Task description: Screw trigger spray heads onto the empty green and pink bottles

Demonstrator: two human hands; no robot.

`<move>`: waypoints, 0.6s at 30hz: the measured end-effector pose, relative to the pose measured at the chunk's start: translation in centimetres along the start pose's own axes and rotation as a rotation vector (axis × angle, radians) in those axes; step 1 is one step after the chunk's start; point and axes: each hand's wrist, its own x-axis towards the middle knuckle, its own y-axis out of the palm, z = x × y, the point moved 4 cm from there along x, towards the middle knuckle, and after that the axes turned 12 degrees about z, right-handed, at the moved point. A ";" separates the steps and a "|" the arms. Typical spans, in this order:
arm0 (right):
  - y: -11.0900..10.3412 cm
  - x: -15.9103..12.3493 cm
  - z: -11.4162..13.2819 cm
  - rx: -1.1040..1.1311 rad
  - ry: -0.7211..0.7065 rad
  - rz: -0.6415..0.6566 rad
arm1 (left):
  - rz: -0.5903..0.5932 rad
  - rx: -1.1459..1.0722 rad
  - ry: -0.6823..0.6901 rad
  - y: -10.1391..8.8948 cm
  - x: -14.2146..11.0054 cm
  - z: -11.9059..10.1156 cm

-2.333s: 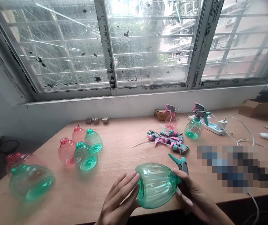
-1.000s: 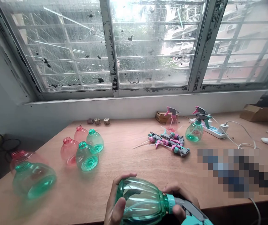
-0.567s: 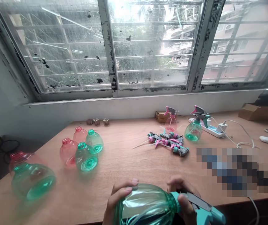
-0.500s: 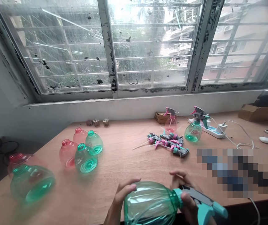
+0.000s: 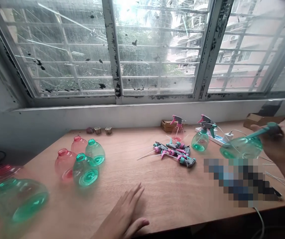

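Left of the right hand (image 5: pixel 274 137), its fingers closed around a teal sprayer head (image 5: pixel 267 130), a green plastic bottle (image 5: pixel 242 148) hangs over a wooden table (image 5: pixel 157 199). A poorly seated head could drop it onto the power strip (image 5: pixel 213 140). The left hand (image 5: pixel 122 212) lies spread, holding nothing.

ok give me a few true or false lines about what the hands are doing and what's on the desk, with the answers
1. The right hand holds a green spray bottle with a teal sprayer head fitted. True.
2. The left hand grips a pink bottle. False: it holds nothing and is open, low over the near part of the wooden desk.
3. Loose trigger sprayer heads lie in a heap on the desk. True.
4. The pink spray bottle stands to the right of the power strip. False: it stands to the left of the strip.
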 end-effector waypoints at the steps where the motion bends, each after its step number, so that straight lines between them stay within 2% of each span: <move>1: 0.6 1.6 -0.2 -0.083 0.063 0.013 | 0.028 0.020 0.000 0.2 0.1 -0.1; 4: 3.3 5.0 -0.5 -0.257 0.080 0.214 | 0.069 0.056 -0.002 0.3 0.3 -0.6; 6: 5.1 5.7 -0.7 -0.309 0.042 0.339 | 0.061 0.068 0.000 0.0 0.3 -0.9; 8: 6.7 5.6 -0.8 -0.308 0.001 0.396 | 0.045 0.077 0.014 -0.3 0.4 -1.1; 13: 9.3 4.1 -0.7 -0.278 -0.091 0.387 | 0.033 0.041 0.028 -0.6 0.5 -1.2; 18: 10.6 3.4 0.4 -0.239 -0.208 0.324 | 0.020 -0.004 0.037 -0.9 0.4 -1.2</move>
